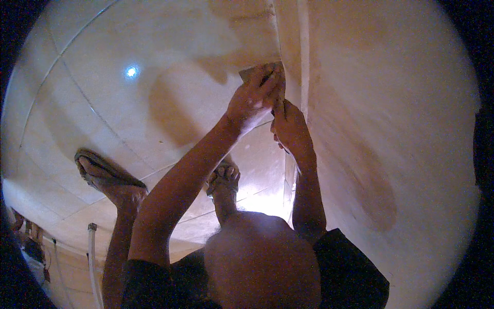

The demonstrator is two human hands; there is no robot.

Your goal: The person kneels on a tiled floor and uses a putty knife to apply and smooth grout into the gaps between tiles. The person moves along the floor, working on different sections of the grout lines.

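L hand (253, 99) holding flat dk plate (247, 74), fingers bent over it, at tiled floor (110, 116) nr base of wall (417, 118); R hand (294, 129) just beside, fingers curled, can't tell what's gripped.

Thin, flat, dull grey-brown plate (247, 75), straight-edged; material unclear in the dim light. Pointed corner bare at left; middle hidden under the left hand (256, 95). Upper edge slightly aslant, rising rightward. Right end close beside the pale tiled floor's (200, 36) seam with the cream wall (411, 92). Lower part hidden.
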